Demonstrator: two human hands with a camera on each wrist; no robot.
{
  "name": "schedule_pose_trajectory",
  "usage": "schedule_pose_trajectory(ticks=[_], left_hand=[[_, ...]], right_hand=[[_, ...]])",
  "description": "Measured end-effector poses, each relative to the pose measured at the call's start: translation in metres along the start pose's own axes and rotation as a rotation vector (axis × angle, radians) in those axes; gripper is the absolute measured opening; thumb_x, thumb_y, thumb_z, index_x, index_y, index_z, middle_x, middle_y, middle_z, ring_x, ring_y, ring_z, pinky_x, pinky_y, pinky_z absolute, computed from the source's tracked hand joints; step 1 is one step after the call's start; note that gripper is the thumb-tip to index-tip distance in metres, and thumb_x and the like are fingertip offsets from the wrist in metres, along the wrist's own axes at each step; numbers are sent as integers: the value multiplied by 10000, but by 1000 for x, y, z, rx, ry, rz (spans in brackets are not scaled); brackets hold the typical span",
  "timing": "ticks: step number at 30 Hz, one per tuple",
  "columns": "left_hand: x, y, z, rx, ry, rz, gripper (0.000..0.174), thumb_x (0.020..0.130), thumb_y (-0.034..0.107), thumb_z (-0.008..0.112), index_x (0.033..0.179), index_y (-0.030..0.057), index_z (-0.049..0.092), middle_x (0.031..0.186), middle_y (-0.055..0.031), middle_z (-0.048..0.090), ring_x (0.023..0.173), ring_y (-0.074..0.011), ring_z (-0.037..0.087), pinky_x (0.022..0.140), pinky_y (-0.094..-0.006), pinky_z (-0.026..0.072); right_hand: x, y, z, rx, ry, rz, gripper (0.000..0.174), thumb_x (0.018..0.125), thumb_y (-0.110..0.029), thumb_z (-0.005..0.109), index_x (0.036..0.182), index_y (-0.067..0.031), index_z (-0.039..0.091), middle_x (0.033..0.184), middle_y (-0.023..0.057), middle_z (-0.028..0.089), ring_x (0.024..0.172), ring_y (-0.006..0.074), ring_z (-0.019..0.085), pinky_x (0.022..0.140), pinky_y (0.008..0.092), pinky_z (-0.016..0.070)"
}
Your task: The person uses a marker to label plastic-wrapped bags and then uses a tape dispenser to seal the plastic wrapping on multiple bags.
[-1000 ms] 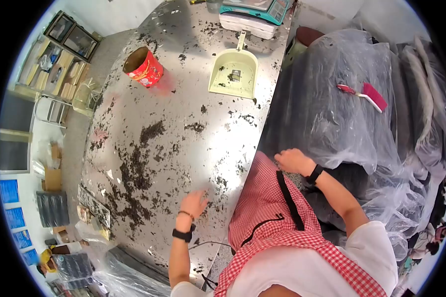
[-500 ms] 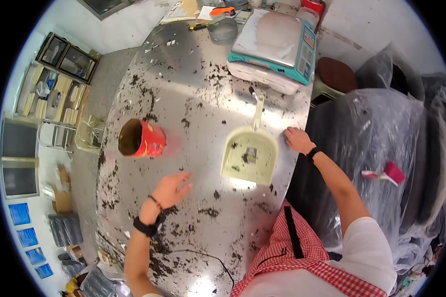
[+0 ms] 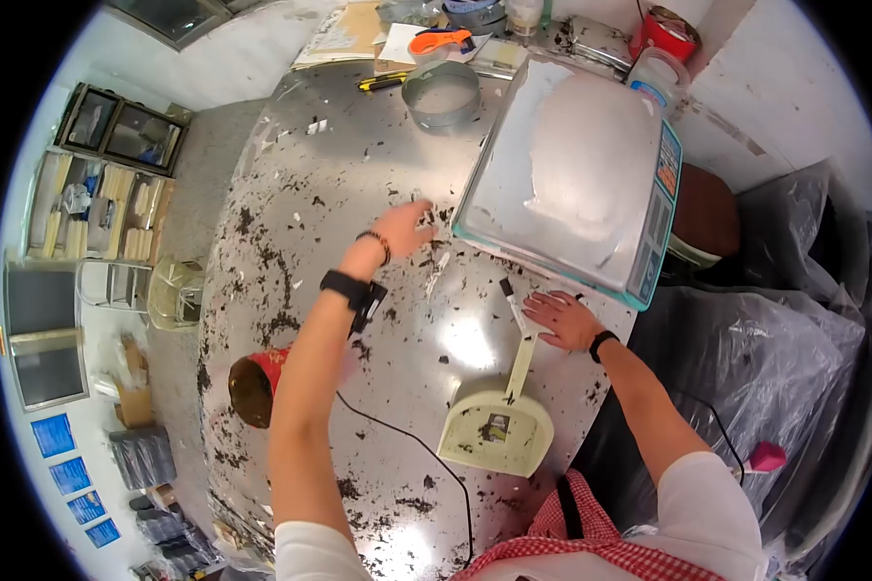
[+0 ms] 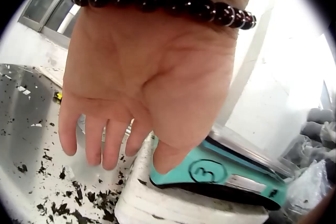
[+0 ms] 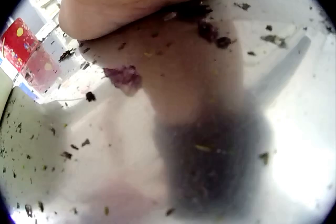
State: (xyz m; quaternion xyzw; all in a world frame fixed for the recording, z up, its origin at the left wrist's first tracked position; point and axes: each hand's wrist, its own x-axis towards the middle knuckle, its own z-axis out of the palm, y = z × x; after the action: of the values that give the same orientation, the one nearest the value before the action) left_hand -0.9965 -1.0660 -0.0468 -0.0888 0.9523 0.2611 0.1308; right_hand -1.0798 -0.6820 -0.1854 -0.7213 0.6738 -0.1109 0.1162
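Note:
The left hand (image 3: 403, 230) is over the metal table (image 3: 397, 310), fingers extended beside the left edge of a teal scale (image 3: 581, 174); it holds nothing. In the left wrist view the same hand (image 4: 147, 82) shows its palm, its thumb in front of the scale's teal side (image 4: 210, 172). The right hand (image 3: 564, 320) rests on the table with spread fingers, between the scale and the handle of a pale yellow dustpan (image 3: 499, 431). The right wrist view shows only part of that hand (image 5: 131, 3), low over the shiny surface; its fingers are out of sight there.
Dark flakes lie scattered over the table. A red can (image 3: 252, 387) lies near the left forearm, and a black cable crosses the tabletop. Behind are a round sieve (image 3: 441, 95), a yellow cutter (image 3: 383, 82) and an orange-handled item (image 3: 441, 41). Plastic-wrapped rolls (image 3: 746, 358) stand right.
Both hands have moved forward along the table, the left to the scale's side and the right from beside the table onto its surface. The head view has shifted toward the scale.

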Motion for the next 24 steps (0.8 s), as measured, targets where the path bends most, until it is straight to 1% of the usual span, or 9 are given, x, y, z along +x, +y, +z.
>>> schedule_pose_trajectory(ticks=[5,7,10,13,15,19,22,23,24], left_hand=[[123,-39,13,21,156,-104,595,820,337,625,1273,-5,445,1224,-204,536,1136,-348,503,960,-408,412],[163,-35,7,154,166,-154,567,823,290,616,1264,-17,434,1310,-204,455,1208,-369,431,974,-413,410],[215,-33,4,272,206,-185,589,811,248,616,1300,7,394,1328,-171,433,1257,-319,389,1011,-418,373],[260,-46,10,439,271,-177,585,810,213,597,1318,26,374,1333,-146,434,1282,-274,369,1043,-443,319],[277,-59,11,566,414,-125,616,843,278,592,1354,55,328,1285,-121,492,1226,-270,444,1024,-505,323],[279,-70,-10,492,5,-450,326,832,206,558,1138,107,612,1021,-79,654,1016,-277,605,1010,-496,328],[280,-48,-51,583,-258,-611,222,823,195,555,988,114,680,988,-77,668,967,-270,628,987,-501,345],[287,-52,-52,580,-259,-610,222,823,195,555,988,114,680,988,-77,668,967,-270,628,987,-501,345],[300,-60,-58,531,-70,-577,243,812,194,553,1011,109,663,1036,-89,652,1011,-285,607,950,-511,366]], right_hand=[[-4,13,25,86,4,16,572,834,-317,554,1349,-106,422,1432,50,376,1300,239,363,1062,411,292],[-12,18,56,342,21,48,547,854,-312,531,1360,-138,418,1406,54,404,1282,270,374,1048,415,317],[-25,17,78,243,-27,132,502,877,-252,518,1367,-217,418,1300,92,486,1139,311,486,967,444,395],[-24,13,81,691,107,216,373,853,-198,546,1215,-113,530,1028,136,587,918,286,551,823,412,439],[-33,18,82,677,31,238,372,852,-198,547,1214,-112,531,1023,134,588,913,285,552,819,411,440],[-40,19,80,696,-37,263,370,851,-198,550,1210,-111,533,1012,130,590,903,282,553,811,408,442],[-42,21,81,717,-61,276,369,850,-198,551,1208,-111,534,1004,128,592,895,279,555,805,406,444],[-44,21,82,722,-69,275,368,850,-198,552,1207,-111,535,1002,127,592,892,279,555,803,406,445],[-44,22,81,729,-73,280,368,849,-198,553,1206,-111,535,999,126,593,890,278,555,801,405,446]])
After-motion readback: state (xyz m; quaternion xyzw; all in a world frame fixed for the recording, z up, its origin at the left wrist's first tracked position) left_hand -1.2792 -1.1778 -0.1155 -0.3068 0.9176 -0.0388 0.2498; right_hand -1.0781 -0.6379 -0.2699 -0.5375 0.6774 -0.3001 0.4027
